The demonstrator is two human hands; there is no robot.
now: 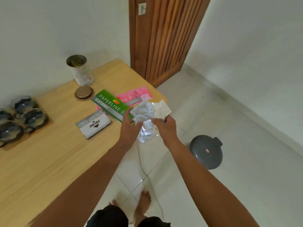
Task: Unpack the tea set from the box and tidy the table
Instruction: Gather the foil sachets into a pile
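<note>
- Dark glazed tea cups [31, 117] already sit on a wooden tray, left edge of frame, on the pale wooden table [54, 161].
- Left hand [129, 126] and right hand [164, 126], fingers closed, grip crumpled clear plastic wrapping [145, 115] at centre.
- Left to tidy, likely: wrapping, green receipt book [109, 102].

A pale wooden table [54, 154], a green booklet [109, 104] over a pink one [136, 96], dark blue-grey cups [33, 117], a grey pot [207, 151], a brown slatted door [164, 38].

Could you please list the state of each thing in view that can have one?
Tin: open, upright.
Tin lid: off, lying on the table beside the tin.
Stamp pad case: closed.
Door: closed.
Plastic wrapping: crumpled, held off the table.
Left hand: gripping the wrapping.
Right hand: gripping the wrapping.
</note>
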